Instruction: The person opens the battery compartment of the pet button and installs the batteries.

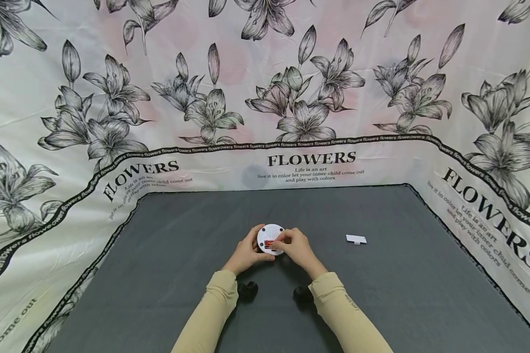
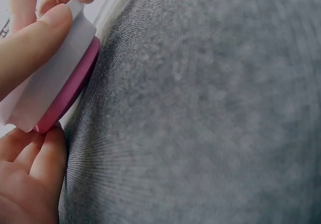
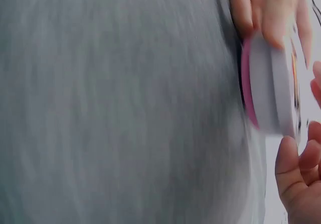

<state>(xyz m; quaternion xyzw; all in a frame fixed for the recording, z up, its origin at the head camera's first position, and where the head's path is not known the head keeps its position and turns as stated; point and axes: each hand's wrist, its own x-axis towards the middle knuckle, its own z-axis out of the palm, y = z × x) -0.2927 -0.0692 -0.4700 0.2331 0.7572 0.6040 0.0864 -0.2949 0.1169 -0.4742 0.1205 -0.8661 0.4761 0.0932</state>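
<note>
Two hands' grip around white round device [image 1: 270, 239] between them.

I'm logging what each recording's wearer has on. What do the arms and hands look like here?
Both arms wear long, snug beige sleeves reaching the wrists. The left hand and right hand are bare, no gloves. A small black device sits at each wrist.

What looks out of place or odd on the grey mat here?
A small white cover lies alone on the grey mat, apart from the round white device that both hands hold. The device's face shows an open slot with something red inside. Nothing looks spilled or broken.
</note>
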